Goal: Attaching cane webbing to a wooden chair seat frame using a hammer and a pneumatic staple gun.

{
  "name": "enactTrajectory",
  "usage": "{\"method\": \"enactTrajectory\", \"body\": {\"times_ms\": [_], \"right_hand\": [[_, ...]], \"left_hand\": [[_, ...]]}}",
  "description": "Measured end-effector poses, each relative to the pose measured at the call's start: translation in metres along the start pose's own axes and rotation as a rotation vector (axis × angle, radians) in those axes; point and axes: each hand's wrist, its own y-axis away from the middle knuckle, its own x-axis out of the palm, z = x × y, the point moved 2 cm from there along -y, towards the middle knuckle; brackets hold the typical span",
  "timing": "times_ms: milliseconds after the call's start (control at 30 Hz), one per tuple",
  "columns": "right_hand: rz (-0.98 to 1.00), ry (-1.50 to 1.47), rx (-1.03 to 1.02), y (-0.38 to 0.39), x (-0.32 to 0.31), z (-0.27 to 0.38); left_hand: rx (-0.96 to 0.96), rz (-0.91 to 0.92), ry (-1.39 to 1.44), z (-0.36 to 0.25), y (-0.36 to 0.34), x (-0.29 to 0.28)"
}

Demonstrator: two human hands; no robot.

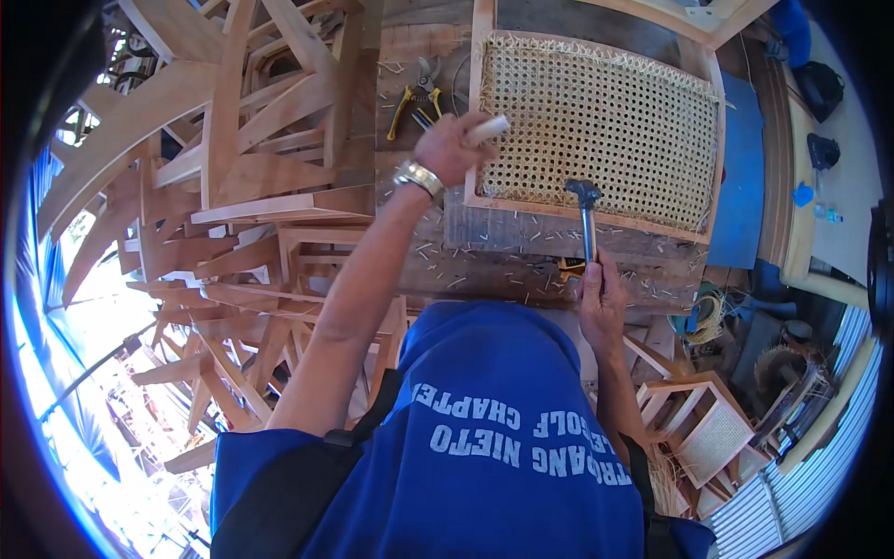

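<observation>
A woven cane panel (pixel 596 121) in a wooden frame (pixel 559 211) lies on the workbench, loose cane ends fringing its far edge. My left hand (pixel 452 149), with a metal watch on the wrist, is closed around a short pale stick (pixel 488 129) over the frame's left side; whether it is wood or plastic I cannot tell. My right hand (pixel 603 293) grips the handle of a hammer (pixel 586 210). The hammer's dark head is over the panel's near edge; whether it touches is unclear. Yellow-handled pruning shears (pixel 419 93) lie just beyond my left hand.
Cane scraps litter the workbench (pixel 447 279). A yellow-and-black tool (pixel 570 268) lies near its front edge. Wooden chair frames (pixel 233 177) crowd the left side. A blue sheet (pixel 740 177) is right of the panel, and a cane-panelled chair (pixel 712 438) stands at lower right.
</observation>
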Motion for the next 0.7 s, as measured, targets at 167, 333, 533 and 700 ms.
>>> {"method": "enactTrajectory", "body": {"times_ms": [167, 333, 533, 700], "right_hand": [[-0.032, -0.044, 0.028, 0.004, -0.008, -0.001], [-0.043, -0.091, 0.096, 0.006, -0.014, -0.012], [-0.011, -0.062, 0.081, -0.01, -0.008, -0.011], [0.05, 0.119, 0.072, -0.023, -0.003, 0.008]], "left_hand": [[-0.17, -0.374, -0.206, 0.069, -0.051, -0.066], [-0.284, -0.691, -0.187, 0.069, -0.045, -0.1], [0.198, -0.144, -0.124, 0.016, -0.012, -0.013], [-0.015, -0.34, 0.467, 0.032, -0.029, -0.013]]}}
